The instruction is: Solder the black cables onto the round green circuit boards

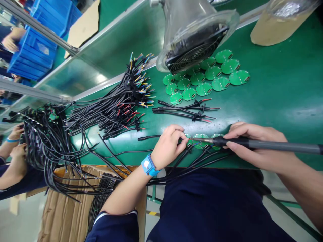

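My right hand (257,144) is wrapped round the dark handle of a soldering iron (290,146). The iron points left, its tip close to my left fingertips, over a short row of round green circuit boards (201,144) near the table edge. My left hand (170,146), with a blue wristband, is closed in a pinch on a short black cable (148,137), whose plug end sticks out to the left. The wire ends between those fingers are mostly hidden. Longer black cables (194,164) run from the boards over the table edge.
Behind the hands lie several short cables with red wires (186,111) and rows of green boards (196,79) under a fume extractor fan (199,47). Cable bundles (108,104) fill the left. A co-worker's hands (17,144) are at far left. A beige container (277,27) stands back right.
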